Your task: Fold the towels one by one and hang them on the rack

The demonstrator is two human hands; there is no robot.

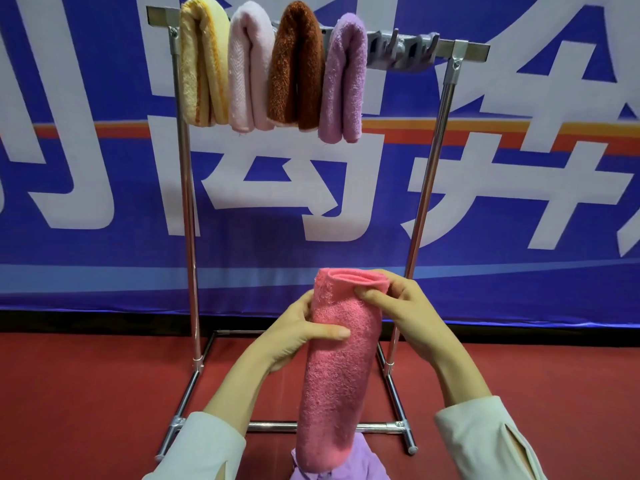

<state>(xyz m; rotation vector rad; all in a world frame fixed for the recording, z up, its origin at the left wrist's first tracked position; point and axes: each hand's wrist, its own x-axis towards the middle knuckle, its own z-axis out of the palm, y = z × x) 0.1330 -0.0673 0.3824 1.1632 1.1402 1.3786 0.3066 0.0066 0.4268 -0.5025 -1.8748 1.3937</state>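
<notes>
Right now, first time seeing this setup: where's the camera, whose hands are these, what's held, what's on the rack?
There is no robot here. One camera sits on a person's head and looks forward and down. The left hand and right hand both hold a folded pink towel: the left grips its side and the right pinches the top fold. Behind them a metal rack stands on a red surface. Four folded towels hang over its top bar, from left to right: yellow towel, pale pink towel, brown towel, purple towel. The bar's right part carries grey hooks and no towel. A lilac cloth shows at the bottom edge. A blue banner fills the background.
</notes>
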